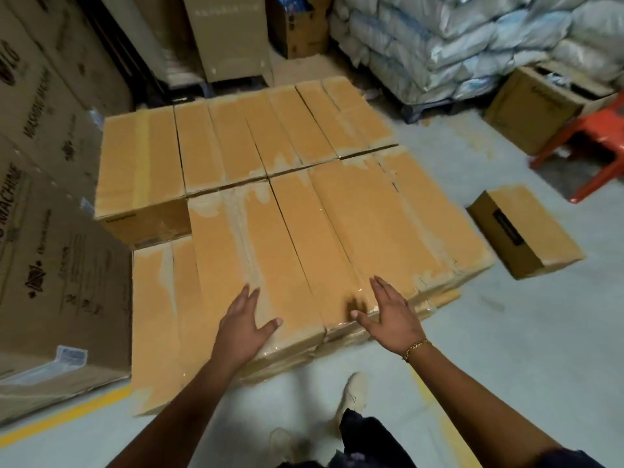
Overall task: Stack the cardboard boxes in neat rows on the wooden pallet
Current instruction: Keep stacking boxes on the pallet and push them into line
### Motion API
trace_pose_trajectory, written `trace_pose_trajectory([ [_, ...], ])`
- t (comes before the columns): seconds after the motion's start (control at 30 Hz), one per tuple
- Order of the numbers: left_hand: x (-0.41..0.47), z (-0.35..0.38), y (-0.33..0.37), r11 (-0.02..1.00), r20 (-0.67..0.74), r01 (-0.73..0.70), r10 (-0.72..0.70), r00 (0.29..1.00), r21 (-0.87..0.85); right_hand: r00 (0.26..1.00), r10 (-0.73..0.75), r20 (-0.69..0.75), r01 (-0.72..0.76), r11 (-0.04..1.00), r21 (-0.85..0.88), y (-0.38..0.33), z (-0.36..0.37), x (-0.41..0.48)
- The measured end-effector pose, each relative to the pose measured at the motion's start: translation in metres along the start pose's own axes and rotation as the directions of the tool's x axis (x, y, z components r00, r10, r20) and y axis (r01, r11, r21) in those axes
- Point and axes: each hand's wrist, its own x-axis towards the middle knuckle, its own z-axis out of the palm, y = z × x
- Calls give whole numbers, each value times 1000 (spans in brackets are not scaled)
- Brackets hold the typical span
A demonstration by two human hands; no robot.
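Lying in flat rows, long taped cardboard boxes (354, 214) show smooth tan tops; at their near edge, the left hand (246, 319) and right hand (388, 315) spread open, fingers straight.

Warehouse corner, pale grey floor (506, 349) underfoot.
Big washing-machine cartons (50, 282) line the floor's left edge, a yellow painted stripe (60, 415) running at their foot; white sacks (456, 45) are piled high in the far right corner, and there's an orange plastic stool (594, 130) at the right edge.
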Motion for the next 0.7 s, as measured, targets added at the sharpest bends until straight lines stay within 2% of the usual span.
trace_pose_trajectory([
  [0.17, 22, 11, 86, 982, 65, -183, 181, 981, 41, 984, 121, -133, -103, 986, 134, 60, -41, -23],
  [0.37, 56, 65, 210, 938, 119, -346, 343, 932, 0, 951, 212, -224, -170, 967, 191, 159, -90, -43],
  [0.7, 72, 209, 442, 883, 230, -433, 467, 854, -182, 906, 366, -213, -297, 907, 299, 356, -180, -92],
])
